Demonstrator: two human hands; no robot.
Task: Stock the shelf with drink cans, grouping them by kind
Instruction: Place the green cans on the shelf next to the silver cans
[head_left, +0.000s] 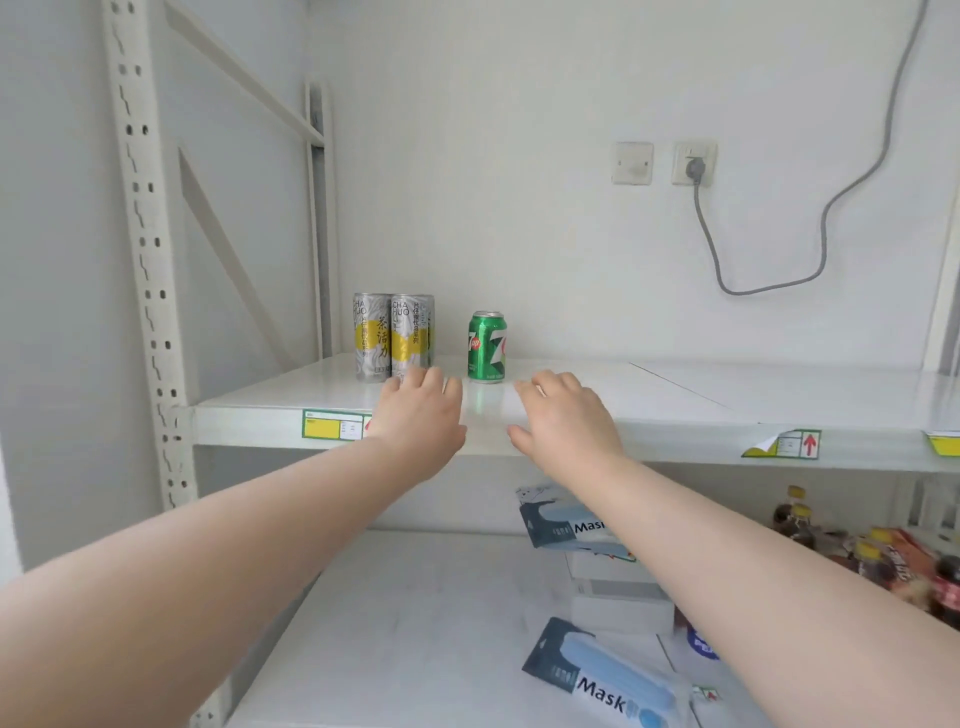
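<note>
On the white upper shelf (597, 400) stand tall silver-and-yellow tea cans (393, 338) side by side at the left, at least two, with the edge of another behind them. A short green 7up can (487, 347) stands a little to their right, apart from them. My left hand (421, 421) reaches over the shelf's front edge, palm down, its fingertips just in front of the silver cans. My right hand (563, 415) hovers palm down to the right of the green can, close to it. Both hands hold nothing, fingers loosely spread.
A slotted shelf upright (148, 260) rises at the left. Price labels (332, 423) line the shelf front. On the lower shelf lie mask packs (597, 675), white boxes (621, 597) and dark drink bottles (831, 540) at the right. A grey cable (826, 218) hangs from a wall socket.
</note>
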